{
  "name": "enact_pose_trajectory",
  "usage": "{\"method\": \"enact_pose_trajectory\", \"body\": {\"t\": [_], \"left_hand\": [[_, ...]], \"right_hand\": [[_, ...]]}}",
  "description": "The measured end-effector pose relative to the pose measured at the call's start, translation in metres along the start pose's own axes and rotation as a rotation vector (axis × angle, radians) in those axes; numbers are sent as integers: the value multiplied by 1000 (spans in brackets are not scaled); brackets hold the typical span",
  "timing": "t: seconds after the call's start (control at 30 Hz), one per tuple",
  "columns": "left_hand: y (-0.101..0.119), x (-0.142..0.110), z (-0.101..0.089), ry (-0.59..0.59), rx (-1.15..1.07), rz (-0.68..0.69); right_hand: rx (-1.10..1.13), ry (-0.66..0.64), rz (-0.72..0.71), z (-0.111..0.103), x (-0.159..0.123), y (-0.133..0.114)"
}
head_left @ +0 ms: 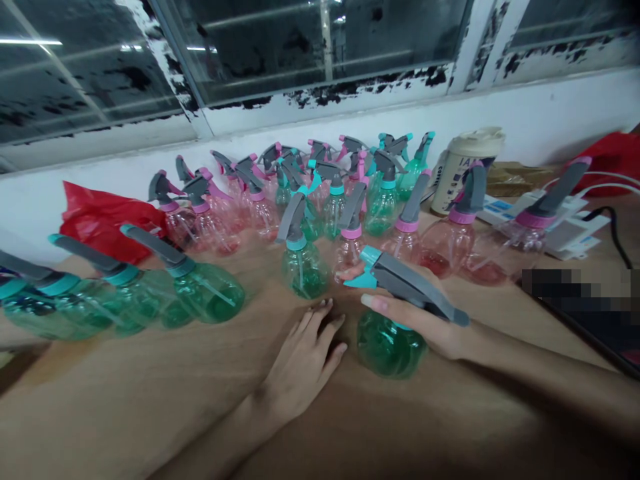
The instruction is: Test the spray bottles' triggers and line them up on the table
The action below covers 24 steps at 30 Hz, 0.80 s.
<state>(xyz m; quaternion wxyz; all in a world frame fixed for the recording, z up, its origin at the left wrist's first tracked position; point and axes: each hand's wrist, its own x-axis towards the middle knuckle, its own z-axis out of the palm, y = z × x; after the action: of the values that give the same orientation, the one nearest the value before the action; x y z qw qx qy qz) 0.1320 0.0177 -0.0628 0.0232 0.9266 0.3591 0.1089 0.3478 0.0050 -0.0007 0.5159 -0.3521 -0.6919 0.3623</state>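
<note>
My right hand [425,313] is wrapped round the neck of a green spray bottle [390,347] with a grey and turquoise trigger head, its nozzle pointing left. The thumb lies along the near side of the neck; some of the fingers are hidden behind the head. To its left, my left hand [305,360] lies flat on the wooden table [210,407] with its fingers stretched out, holding nothing. Just beyond those fingertips stands another green spray bottle [305,267]. A pink spray bottle [350,247] is behind the one I hold.
Several green spray bottles [210,293] stand at the left, and many pink and green ones fill the back. Red plastic bags [110,220] lie at both sides. A paper cup [463,167], a white power strip [575,227] with cables and a dark flat device [580,313] are at the right.
</note>
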Motion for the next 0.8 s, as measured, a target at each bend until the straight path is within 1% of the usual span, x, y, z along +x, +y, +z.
{"method": "enact_pose_trajectory", "body": {"t": [0.17,0.43,0.63,0.8], "left_hand": [[0,-1,0,10,-2,-1],[1,1,-2,40,-22,20],[1,1,-2,8,-16,7],[1,1,-2,9,-1,2]], "right_hand": [[-53,-17,14,-3,1,0],[-176,6,-38,-7,5,-4],[-171,3,-30,-4,5,-9],[-135,1,-3,-4,4,-5]]}}
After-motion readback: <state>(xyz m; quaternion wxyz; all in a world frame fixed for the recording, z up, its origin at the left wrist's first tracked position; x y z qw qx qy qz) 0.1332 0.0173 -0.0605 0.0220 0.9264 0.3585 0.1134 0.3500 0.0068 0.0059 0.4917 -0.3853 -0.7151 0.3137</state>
